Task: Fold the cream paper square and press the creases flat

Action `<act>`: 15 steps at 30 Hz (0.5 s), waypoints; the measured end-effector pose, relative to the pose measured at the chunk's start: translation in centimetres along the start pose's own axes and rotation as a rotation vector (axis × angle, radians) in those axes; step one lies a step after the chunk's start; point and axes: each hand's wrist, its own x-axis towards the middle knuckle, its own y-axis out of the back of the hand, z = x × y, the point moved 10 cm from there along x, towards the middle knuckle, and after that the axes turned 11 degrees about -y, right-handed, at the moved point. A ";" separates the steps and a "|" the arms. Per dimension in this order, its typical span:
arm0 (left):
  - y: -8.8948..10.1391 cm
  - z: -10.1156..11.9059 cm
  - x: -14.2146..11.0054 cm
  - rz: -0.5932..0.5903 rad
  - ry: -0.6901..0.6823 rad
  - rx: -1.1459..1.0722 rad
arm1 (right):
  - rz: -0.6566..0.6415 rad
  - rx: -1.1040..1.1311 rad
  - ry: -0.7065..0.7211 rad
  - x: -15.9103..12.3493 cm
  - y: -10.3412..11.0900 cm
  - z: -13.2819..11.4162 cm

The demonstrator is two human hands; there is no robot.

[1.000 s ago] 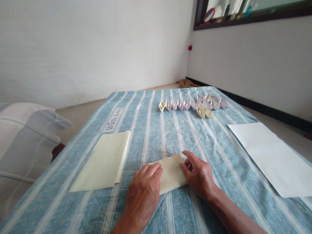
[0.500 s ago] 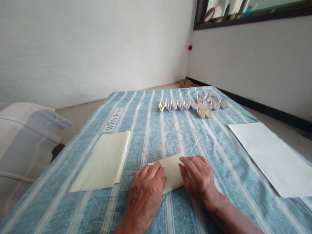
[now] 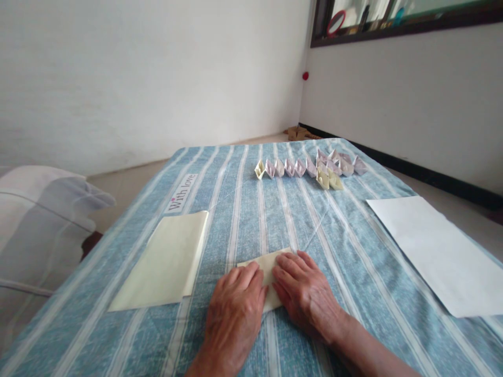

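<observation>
A small folded piece of pale yellow paper [image 3: 268,268] lies on the striped cloth near the front of the table. My left hand [image 3: 237,306] rests flat over its left part, fingers stretched out and side by side. From the right, my right hand [image 3: 304,290] lies flat over the paper's right part, its fingertips close to those of the left hand. Both palms face down, and neither hand grips anything. Much of the paper is hidden under the hands, with a strip showing between them.
Pale yellow sheets [image 3: 161,262] lie on the left, below a "With love" print [image 3: 183,192] on the blue striped cloth [image 3: 220,230]. White paper [image 3: 436,254] lies on the right. Several folded paper boats [image 3: 299,167], yellowish and pale purple, stand toward the far edge.
My right hand has slid left and flattened onto the paper, covering more of it. The left hand has stayed in place.
</observation>
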 end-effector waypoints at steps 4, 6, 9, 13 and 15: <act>0.1 0.4 -0.1 0.038 -0.023 0.032 | 0.007 0.000 0.009 -0.1 -0.1 -0.1; 0.0 0.4 -0.1 0.041 -0.021 0.046 | 0.011 -0.008 0.016 -0.3 -0.3 0.0; 0.1 0.5 -0.2 0.038 -0.016 0.047 | 0.026 -0.015 0.020 -0.4 -0.4 0.1; 0.1 0.6 -0.4 0.036 -0.012 0.053 | 0.024 -0.022 0.018 -0.6 -0.6 0.2; -0.1 0.5 -0.5 0.020 -0.001 0.052 | 0.033 -0.025 0.017 -0.6 -0.6 0.2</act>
